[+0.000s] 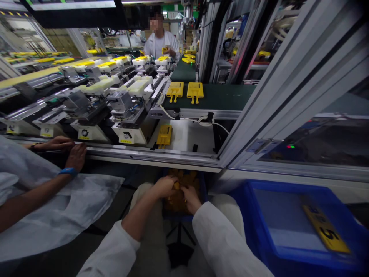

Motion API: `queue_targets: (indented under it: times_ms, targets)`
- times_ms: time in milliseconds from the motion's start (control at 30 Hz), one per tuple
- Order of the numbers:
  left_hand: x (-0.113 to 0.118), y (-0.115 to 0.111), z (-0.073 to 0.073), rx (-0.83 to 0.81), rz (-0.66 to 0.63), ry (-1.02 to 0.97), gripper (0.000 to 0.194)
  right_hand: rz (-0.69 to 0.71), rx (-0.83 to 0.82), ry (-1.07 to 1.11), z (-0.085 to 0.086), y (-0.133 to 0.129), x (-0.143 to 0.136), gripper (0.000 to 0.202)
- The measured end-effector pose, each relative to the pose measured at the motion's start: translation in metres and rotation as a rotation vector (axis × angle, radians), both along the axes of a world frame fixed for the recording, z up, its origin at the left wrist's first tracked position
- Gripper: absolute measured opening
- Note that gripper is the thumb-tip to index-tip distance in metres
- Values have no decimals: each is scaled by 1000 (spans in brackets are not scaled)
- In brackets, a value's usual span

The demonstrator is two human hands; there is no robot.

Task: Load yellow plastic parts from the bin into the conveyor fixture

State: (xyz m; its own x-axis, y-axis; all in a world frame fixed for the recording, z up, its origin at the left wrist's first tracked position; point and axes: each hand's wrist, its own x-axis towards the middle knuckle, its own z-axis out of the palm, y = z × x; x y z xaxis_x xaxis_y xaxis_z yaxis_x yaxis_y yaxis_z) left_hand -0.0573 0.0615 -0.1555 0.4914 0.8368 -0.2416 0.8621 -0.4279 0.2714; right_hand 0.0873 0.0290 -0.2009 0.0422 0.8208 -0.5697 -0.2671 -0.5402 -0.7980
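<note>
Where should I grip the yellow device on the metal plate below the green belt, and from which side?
Probably across the long sides of the yellow device, coming from the near side: it lies flat on the metal plate, the green belt is behind, and its near-end tabs look slender.

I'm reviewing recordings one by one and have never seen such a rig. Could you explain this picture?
No robot here: a camera on a person's head looks forward and down. Their bare left hand and right hand reach into a blue bin of yellow pieces. A piece shows between them; which hand grips it is unclear. Beyond, two yellow devices lie on a green belt; another lies on the pale shelf below. The hands at left belong to a co-worker.
</note>
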Motion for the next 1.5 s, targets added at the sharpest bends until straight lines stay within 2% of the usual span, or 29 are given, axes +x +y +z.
queue_targets:
  times_ms: [500,800,1133,1500]
  targets:
    - [0,0,-1,-1,15,-1,35,4,32,22,-14,0,-1,22]
    - [0,1,0,-4,9,1,36,44,9,-18,-1,0,-1,21]
    - [3,0,7,-23,11,-11,35,52,44,57,-11,-2,-2,36]
    - [3,1,7,-42,10,-27,37,77,32,164,-8,-3,-3,43]
